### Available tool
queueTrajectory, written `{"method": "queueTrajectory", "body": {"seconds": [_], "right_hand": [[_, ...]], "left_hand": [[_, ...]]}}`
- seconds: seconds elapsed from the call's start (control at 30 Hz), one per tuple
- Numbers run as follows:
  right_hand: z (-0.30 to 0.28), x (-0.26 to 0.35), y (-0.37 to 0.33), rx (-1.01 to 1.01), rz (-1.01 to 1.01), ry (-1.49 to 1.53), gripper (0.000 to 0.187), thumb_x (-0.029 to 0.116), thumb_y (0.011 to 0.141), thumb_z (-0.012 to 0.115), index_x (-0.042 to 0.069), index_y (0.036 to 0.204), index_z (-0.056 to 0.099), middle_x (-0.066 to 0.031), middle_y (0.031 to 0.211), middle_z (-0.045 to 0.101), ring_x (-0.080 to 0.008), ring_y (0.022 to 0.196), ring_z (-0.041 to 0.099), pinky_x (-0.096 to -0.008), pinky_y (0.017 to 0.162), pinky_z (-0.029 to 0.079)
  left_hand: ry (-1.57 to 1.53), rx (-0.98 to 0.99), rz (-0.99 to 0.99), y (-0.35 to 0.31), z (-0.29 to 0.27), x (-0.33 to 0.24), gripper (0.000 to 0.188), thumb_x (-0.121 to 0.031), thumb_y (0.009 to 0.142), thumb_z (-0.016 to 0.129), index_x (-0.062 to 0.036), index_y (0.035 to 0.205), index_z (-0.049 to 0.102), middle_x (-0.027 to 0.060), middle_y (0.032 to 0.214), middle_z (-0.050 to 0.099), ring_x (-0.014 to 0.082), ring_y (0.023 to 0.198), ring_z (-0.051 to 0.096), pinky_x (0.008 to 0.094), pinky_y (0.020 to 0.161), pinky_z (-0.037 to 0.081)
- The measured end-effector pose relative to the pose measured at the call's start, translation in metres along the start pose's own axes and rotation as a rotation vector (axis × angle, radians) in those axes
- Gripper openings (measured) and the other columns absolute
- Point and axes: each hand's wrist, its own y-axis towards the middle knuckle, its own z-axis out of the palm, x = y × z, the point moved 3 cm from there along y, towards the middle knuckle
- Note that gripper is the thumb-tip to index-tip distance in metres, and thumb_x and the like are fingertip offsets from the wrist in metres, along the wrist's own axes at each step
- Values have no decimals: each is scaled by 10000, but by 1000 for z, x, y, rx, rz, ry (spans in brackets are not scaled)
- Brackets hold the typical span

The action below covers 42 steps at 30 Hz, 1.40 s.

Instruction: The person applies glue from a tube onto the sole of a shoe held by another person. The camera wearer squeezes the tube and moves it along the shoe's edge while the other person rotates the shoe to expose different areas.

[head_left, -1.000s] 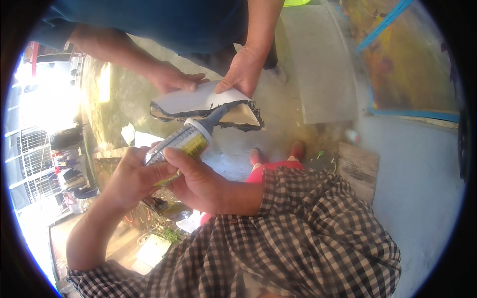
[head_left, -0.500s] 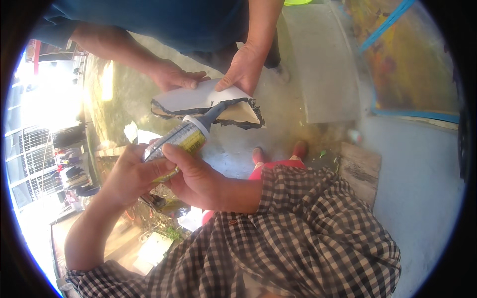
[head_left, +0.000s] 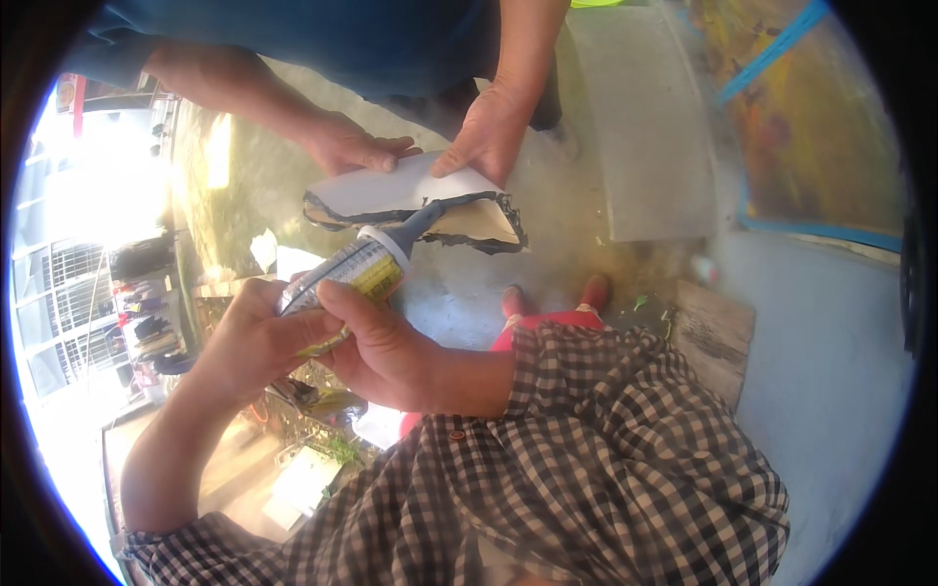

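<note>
My left hand is wrapped round the back end of a soft sealant tube with a white and yellow printed wrapper. Closer to the front, my right hand grips the same tube with its thumb along the side. A tapered grey nozzle points up and to the right. Its tip meets the rim of a hollow white piece, which has dark paste smeared along its edges. Another person's two hands hold that piece from the far side. Where the piece opens toward me, its pale inside shows.
A person in a dark blue top stands opposite. At the right are a grey slab, a yellowish panel with blue edging and a wooden board. Bright window bars and clutter lie left; red footwear shows below.
The whole scene sits slightly further right in the picture. Both hands keep their grip on the tube, and the nozzle tip stays against the rim of the white piece.
</note>
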Motion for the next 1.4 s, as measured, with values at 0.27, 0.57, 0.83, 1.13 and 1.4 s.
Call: {"method": "queueTrajectory", "body": {"seconds": [0.27,0.57,0.83,1.13,1.4], "right_hand": [[0,-4,-1,10,22,19,394,369,880,629,133,1170,502,-4,1117,579,-128,1057,533,-357,960,402],[-1,-1,7,47,-24,43,393,349,878,638,129,1175,502,0,1116,588,-123,1051,544,-343,958,415],[12,-9,4,88,40,59,390,373,890,614,141,1178,490,-5,1151,570,-130,1080,537,-360,988,406],[18,-11,7,33,82,58,381,380,893,606,154,1173,482,-7,1120,566,-130,1071,530,-362,1006,396],[16,-11,11,19,109,46,365,391,895,596,161,1158,492,-3,1121,563,-125,1070,523,-358,1007,393]], "left_hand": [[113,-24,117,-5,0,-4,237,-103,812,661,33,1003,630,41,785,633,91,666,558,236,573,436],[317,23,139,1,-8,-17,253,-118,804,631,40,1002,637,47,762,628,100,661,565,245,570,434],[438,-35,-5,-15,-11,-23,253,-91,712,702,-55,963,695,33,931,669,198,860,536,305,766,413],[332,-75,73,-17,-17,-21,238,-73,794,666,55,994,651,116,817,680,143,716,636,280,649,516],[362,-41,68,-11,-22,-22,232,-51,791,660,46,1001,649,115,825,683,154,720,646,284,655,524]]}}
